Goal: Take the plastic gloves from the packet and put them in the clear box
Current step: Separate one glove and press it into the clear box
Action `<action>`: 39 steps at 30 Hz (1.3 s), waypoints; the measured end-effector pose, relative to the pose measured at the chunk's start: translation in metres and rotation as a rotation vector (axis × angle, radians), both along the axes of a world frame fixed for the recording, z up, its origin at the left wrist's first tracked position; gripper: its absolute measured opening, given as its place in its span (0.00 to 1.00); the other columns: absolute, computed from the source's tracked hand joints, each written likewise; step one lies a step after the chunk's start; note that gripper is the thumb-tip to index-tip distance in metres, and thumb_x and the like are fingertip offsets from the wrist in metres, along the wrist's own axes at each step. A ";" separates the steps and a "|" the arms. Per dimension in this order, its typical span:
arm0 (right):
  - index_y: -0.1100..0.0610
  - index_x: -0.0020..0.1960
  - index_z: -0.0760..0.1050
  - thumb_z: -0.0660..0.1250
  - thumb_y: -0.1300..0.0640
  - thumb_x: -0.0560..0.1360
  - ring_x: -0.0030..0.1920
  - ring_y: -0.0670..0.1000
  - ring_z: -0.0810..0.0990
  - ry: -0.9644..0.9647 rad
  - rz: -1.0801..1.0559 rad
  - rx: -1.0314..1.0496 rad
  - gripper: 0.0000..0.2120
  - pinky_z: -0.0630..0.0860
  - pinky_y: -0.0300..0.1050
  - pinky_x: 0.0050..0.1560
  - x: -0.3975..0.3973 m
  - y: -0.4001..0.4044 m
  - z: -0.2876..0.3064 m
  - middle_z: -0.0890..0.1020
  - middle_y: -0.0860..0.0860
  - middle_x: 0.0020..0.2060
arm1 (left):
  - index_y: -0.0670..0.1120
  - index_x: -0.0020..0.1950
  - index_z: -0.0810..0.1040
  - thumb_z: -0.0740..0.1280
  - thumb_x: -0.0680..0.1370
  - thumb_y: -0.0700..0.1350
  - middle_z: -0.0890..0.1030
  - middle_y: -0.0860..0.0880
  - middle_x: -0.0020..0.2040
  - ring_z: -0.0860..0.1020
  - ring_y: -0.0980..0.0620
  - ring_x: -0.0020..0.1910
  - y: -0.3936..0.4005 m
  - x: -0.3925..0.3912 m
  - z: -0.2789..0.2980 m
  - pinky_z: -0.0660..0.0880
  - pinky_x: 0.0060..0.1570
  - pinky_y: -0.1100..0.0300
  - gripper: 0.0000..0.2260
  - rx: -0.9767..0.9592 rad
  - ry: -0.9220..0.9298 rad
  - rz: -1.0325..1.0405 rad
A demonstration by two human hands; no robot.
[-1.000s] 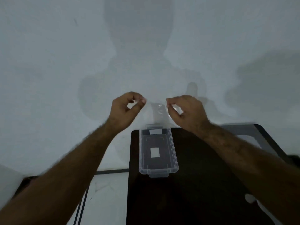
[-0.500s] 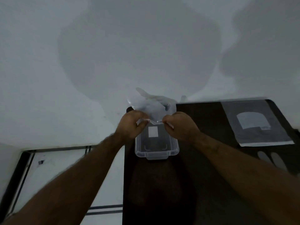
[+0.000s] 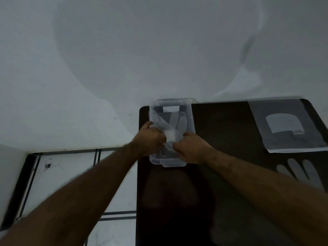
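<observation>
Clear box (image 3: 190, 110), one glove (image 3: 174, 125), two hands (image 3: 150, 139) pinching, one packet (image 3: 287, 125)

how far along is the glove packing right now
Partly done. In hand: both hands, left hand and right hand, pinch one plastic glove that drapes into the clear box, not yet let go. Left: another glove lies flat on the dark table, below the packet. Whether the packet holds more cannot be told.
</observation>
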State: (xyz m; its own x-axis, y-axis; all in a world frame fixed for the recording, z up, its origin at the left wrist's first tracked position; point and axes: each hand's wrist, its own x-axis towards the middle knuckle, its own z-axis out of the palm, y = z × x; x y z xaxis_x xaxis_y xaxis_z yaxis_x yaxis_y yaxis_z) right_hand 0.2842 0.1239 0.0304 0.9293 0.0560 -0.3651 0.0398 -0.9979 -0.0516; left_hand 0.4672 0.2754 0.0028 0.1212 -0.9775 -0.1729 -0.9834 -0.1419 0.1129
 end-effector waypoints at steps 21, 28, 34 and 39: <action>0.47 0.69 0.77 0.64 0.42 0.82 0.62 0.58 0.80 0.192 -0.007 -0.225 0.18 0.66 0.64 0.74 0.059 -0.006 -0.027 0.83 0.52 0.59 | 0.51 0.60 0.84 0.68 0.83 0.51 0.86 0.49 0.58 0.80 0.47 0.66 -0.015 -0.014 0.010 0.43 0.82 0.37 0.09 0.482 -0.137 -0.139; 0.49 0.69 0.77 0.64 0.44 0.82 0.62 0.57 0.79 0.150 -0.035 -0.179 0.18 0.68 0.63 0.73 0.058 -0.010 -0.021 0.82 0.53 0.60 | 0.53 0.70 0.81 0.68 0.82 0.54 0.83 0.49 0.68 0.76 0.46 0.73 -0.023 -0.013 0.013 0.42 0.81 0.34 0.16 0.582 -0.116 -0.177; 0.44 0.70 0.77 0.61 0.41 0.83 0.68 0.58 0.75 0.288 0.013 -0.144 0.19 0.62 0.66 0.75 0.051 -0.012 -0.019 0.81 0.50 0.63 | 0.53 0.68 0.82 0.67 0.81 0.47 0.85 0.49 0.62 0.80 0.47 0.64 -0.048 0.013 0.024 0.61 0.79 0.45 0.15 0.304 -0.089 -0.003; 0.46 0.71 0.76 0.61 0.42 0.83 0.70 0.59 0.74 0.297 0.007 -0.105 0.19 0.60 0.69 0.77 0.048 -0.013 -0.017 0.80 0.52 0.65 | 0.50 0.67 0.81 0.69 0.82 0.49 0.84 0.48 0.65 0.79 0.46 0.67 -0.079 0.026 0.009 0.61 0.77 0.43 0.14 0.285 -0.262 0.075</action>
